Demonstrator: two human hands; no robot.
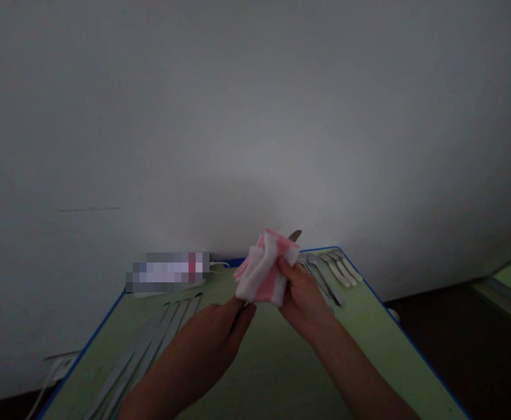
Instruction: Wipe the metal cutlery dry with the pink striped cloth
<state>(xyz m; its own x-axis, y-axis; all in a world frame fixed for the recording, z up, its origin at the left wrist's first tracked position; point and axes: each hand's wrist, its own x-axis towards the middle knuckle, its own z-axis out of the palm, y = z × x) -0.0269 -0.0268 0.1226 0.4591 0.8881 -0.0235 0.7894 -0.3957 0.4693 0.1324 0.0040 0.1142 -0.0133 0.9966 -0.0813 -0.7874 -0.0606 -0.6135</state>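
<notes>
A table knife pokes out, tip first, past the upper right of a folded pink-and-white striped cloth. My left hand is closed at the cloth's lower left, gripping the knife's handle end, which the fingers mostly hide. With the thumb on top, my right hand pinches the cloth around the blade. Most of the blade is covered by the cloth. Both hands are above the green table.
Several long metal knives lie side by side at left. At the back right lie metal spoons and light-handled forks. A blurred-out box-like object with a white cable sits at the back left. Behind the table rises a wall.
</notes>
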